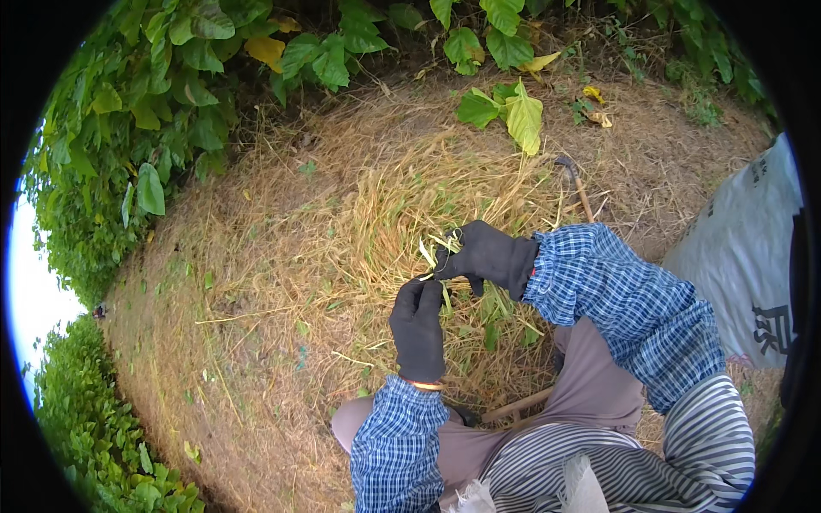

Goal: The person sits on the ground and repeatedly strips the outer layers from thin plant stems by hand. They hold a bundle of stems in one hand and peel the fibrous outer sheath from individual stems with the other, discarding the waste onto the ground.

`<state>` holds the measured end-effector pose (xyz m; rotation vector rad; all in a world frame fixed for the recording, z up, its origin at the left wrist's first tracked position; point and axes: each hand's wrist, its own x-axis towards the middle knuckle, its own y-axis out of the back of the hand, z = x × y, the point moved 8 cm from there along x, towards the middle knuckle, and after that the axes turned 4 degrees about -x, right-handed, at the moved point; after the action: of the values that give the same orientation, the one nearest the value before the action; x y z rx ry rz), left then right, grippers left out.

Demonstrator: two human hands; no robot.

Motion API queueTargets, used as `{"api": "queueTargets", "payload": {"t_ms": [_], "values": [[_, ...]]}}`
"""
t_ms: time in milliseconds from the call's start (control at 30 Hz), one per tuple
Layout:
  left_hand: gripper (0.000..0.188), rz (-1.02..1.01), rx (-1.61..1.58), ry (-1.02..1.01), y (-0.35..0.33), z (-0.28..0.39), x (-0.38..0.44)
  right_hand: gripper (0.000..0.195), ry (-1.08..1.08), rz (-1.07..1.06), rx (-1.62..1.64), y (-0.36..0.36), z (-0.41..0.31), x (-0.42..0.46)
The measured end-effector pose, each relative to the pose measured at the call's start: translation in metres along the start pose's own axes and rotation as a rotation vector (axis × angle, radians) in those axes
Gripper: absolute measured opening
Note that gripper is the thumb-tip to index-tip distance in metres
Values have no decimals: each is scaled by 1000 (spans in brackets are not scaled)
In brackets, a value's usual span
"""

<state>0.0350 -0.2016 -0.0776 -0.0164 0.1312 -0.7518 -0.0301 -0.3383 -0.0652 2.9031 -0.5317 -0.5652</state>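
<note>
Both my hands wear dark gloves, with blue checked sleeve covers above the wrists. My right hand [481,253] is closed around a small bunch of pale yellow-green grass stems [452,243], whose ends stick out past the fingers. Just below and to the left of it, my left hand [420,330] pinches stems at its fingertips, close against the right fingers. How many stems it holds is hidden. Under and beyond the hands spreads a heap of cut, straw-coloured grass [391,218] with green blades mixed in.
A sickle [580,186] with a wooden handle lies beyond my right forearm. To the right stands a whitish woven sack [737,250] bearing writing. Wooden bars [519,405] show by my legs. Leafy green plants [173,83] line both sides of the straw-strewn ground [211,359].
</note>
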Motion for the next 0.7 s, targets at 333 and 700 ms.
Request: {"api": "queueTargets", "payload": {"t_ms": [333, 700], "values": [[25, 111, -29, -47, 15, 12, 3, 32, 43, -112, -150, -16, 3, 2], [21, 95, -51, 32, 14, 8, 3, 30, 142, -128, -348, -22, 8, 7]]}}
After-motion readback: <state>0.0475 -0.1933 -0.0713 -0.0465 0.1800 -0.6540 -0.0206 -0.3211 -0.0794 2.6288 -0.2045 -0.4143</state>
